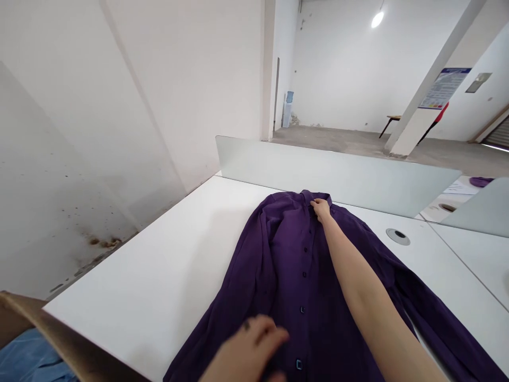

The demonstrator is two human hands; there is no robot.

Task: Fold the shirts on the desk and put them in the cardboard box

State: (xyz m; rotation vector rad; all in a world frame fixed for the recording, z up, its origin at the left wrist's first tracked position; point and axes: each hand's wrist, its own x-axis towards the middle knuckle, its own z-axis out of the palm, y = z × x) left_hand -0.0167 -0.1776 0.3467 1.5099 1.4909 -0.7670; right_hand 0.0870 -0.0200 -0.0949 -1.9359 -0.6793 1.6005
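Note:
A dark purple button-front shirt (294,276) lies face up on the white table (151,270), its collar at the far end and its sleeves along its sides. My right hand (320,209) reaches across the shirt and pinches the fabric at the collar, by the top of the button line. My left hand (246,345) rests on the lower front of the shirt, beside the buttons, with its fingers slightly curled. It does not appear to grip the cloth.
A pale glass divider (334,178) stands along the table's far edge. A round cable grommet (397,236) is set in the tabletop at right. A curved brown edge (59,334) and blue cloth (32,361) sit at lower left. A purple cloth (481,181) lies beyond the divider.

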